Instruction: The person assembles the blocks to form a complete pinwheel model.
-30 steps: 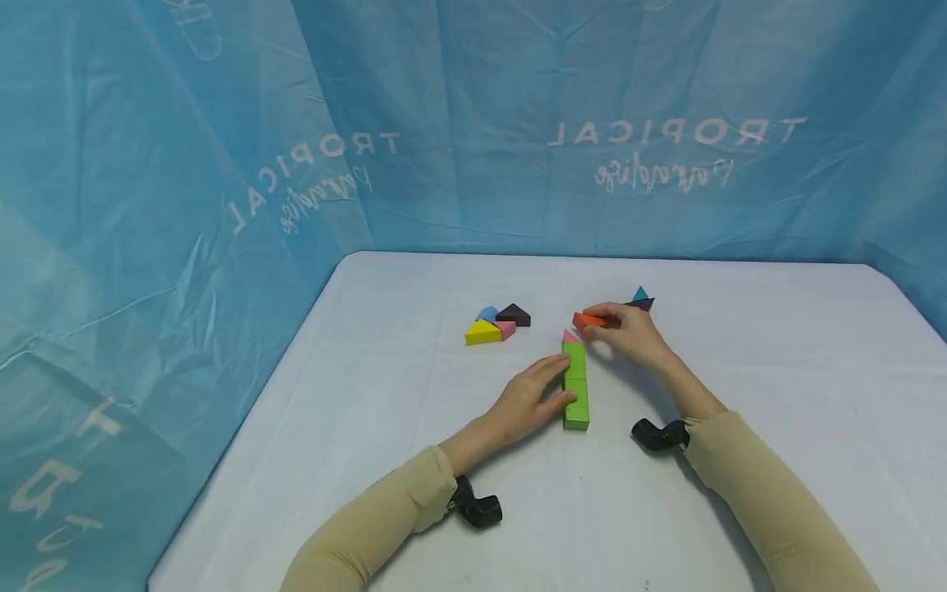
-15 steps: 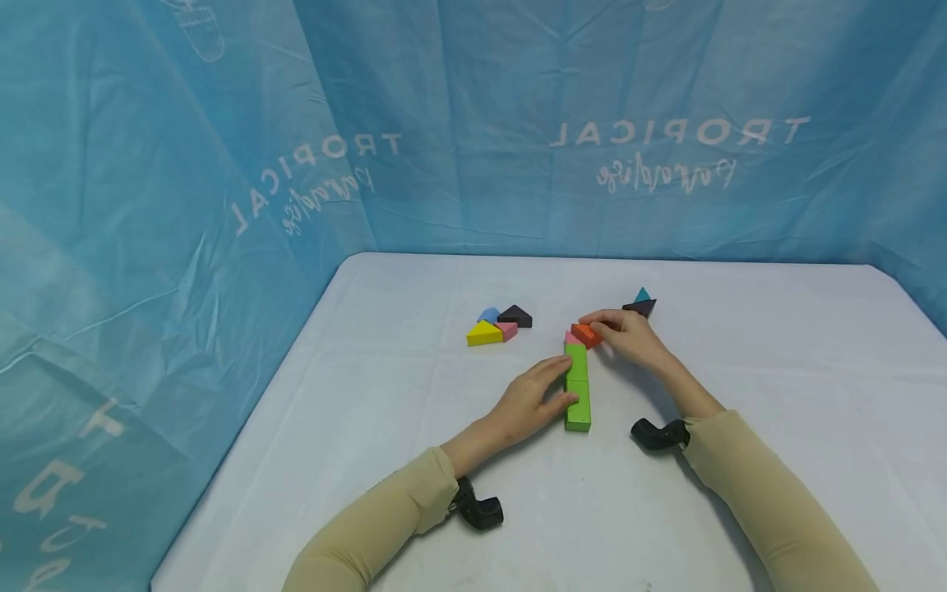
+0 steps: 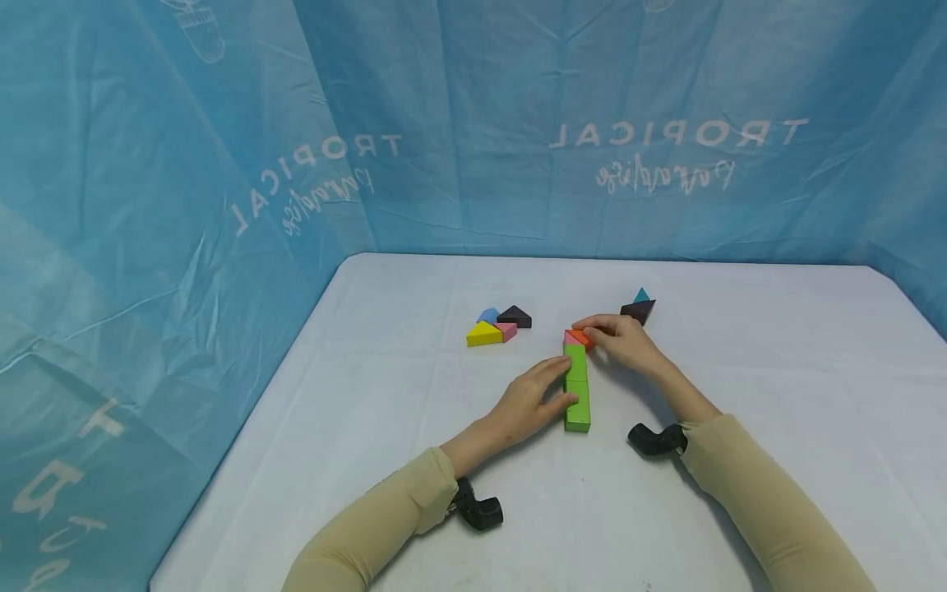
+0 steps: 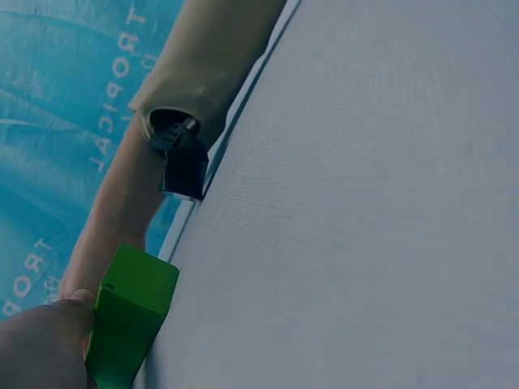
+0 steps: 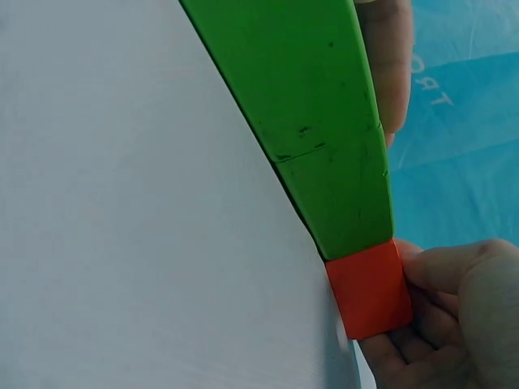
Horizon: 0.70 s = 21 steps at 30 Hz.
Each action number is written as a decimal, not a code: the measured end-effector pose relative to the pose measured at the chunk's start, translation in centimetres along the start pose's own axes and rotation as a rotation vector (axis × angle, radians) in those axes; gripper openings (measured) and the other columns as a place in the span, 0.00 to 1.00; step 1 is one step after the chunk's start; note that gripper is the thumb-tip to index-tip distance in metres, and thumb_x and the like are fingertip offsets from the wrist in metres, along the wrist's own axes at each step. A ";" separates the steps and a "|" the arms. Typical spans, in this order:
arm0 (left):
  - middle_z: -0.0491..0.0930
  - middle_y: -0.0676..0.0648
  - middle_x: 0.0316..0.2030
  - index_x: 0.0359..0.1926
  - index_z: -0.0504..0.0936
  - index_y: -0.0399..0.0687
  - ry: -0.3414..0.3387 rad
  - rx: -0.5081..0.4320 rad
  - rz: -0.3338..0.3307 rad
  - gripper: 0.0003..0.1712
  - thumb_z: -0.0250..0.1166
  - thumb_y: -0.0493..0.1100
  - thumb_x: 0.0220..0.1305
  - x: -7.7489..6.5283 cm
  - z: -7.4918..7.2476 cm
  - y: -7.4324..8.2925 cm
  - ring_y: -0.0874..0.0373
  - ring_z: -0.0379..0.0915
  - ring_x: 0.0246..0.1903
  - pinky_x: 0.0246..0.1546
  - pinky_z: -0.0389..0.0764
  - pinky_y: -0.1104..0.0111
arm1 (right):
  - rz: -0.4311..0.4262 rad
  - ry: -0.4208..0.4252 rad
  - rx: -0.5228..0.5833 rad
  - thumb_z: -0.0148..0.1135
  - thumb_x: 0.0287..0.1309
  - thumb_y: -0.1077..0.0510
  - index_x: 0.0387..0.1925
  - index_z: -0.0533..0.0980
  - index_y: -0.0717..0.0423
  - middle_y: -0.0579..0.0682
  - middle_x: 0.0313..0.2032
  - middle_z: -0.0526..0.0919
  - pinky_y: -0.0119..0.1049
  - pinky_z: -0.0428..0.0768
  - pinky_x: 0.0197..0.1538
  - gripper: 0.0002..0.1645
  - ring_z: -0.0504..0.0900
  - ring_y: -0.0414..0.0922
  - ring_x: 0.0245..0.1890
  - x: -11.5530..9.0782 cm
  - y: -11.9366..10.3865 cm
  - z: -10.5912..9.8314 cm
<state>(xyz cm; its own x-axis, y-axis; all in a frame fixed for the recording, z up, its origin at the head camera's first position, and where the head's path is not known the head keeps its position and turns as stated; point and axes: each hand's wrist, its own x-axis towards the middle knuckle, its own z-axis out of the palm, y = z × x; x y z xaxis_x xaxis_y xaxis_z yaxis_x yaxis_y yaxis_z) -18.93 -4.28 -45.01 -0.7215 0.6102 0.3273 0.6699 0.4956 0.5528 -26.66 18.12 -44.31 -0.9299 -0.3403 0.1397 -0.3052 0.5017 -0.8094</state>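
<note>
In the head view two green blocks point(image 3: 580, 413) lie end to end as one straight bar. My left hand point(image 3: 518, 404) rests along the bar's left side, its thumb and fingertips touching the blocks. At the bar's far end sits a small pink block point(image 3: 570, 339). Against it lies an orange-red block point(image 3: 581, 335), which my right hand point(image 3: 627, 344) pinches between thumb and fingers. From the right wrist, the orange-red block's square face point(image 5: 371, 290) lines up with the end of the green bar point(image 5: 324, 121); the pink block is hidden there.
Left of the bar sits a cluster: a yellow triangular block point(image 3: 484, 334), a pink block point(image 3: 507, 330), a blue block point(image 3: 488, 315) and a black triangular block point(image 3: 514, 317). Beyond my right hand lie a dark block point(image 3: 639, 310) and a teal triangular block point(image 3: 641, 294). A blue curtain point(image 3: 473, 148) hangs behind.
My right hand has brought the orange-red block left and nearer, from apart beyond the bar to right against the pink block. The left hand has stayed on the green blocks.
</note>
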 end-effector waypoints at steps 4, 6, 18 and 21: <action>0.64 0.43 0.65 0.67 0.63 0.36 0.000 0.005 -0.001 0.33 0.58 0.50 0.68 0.0 0.0 0.1 0.56 0.57 0.65 0.64 0.58 0.69 | 0.015 -0.003 0.003 0.53 0.68 0.56 0.50 0.80 0.56 0.55 0.45 0.82 0.37 0.67 0.37 0.15 0.72 0.46 0.37 -0.2 -0.2 0.0; 0.64 0.43 0.65 0.67 0.63 0.36 0.000 0.003 -0.002 0.33 0.58 0.49 0.68 0.0 -0.1 0.1 0.56 0.57 0.65 0.64 0.58 0.69 | 0.022 -0.008 0.005 0.53 0.68 0.55 0.50 0.80 0.56 0.55 0.46 0.82 0.38 0.67 0.38 0.16 0.73 0.46 0.38 -0.2 -0.2 0.0; 0.64 0.43 0.65 0.67 0.63 0.37 -0.005 -0.007 -0.003 0.33 0.58 0.50 0.68 0.1 0.1 0.0 0.57 0.56 0.66 0.64 0.58 0.68 | 0.086 0.307 0.046 0.55 0.67 0.53 0.54 0.76 0.62 0.58 0.51 0.79 0.28 0.75 0.47 0.20 0.77 0.45 0.49 0.0 -1.4 -5.0; 0.64 0.43 0.65 0.67 0.63 0.37 -0.006 -0.001 -0.007 0.33 0.57 0.50 0.68 0.1 0.1 0.0 0.57 0.56 0.66 0.64 0.58 0.68 | 0.137 0.322 0.047 0.54 0.67 0.51 0.56 0.75 0.59 0.57 0.53 0.78 0.34 0.74 0.52 0.22 0.75 0.44 0.51 0.8 0.9 -6.9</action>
<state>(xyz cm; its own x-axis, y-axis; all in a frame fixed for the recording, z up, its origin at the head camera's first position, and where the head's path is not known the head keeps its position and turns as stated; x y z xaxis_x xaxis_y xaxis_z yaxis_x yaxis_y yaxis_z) -18.94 -4.18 -45.03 -0.7248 0.6106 0.3190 0.6649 0.4988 0.5560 -29.06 23.79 -41.06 -0.9808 -0.0003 0.1950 -0.1706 0.4854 -0.8575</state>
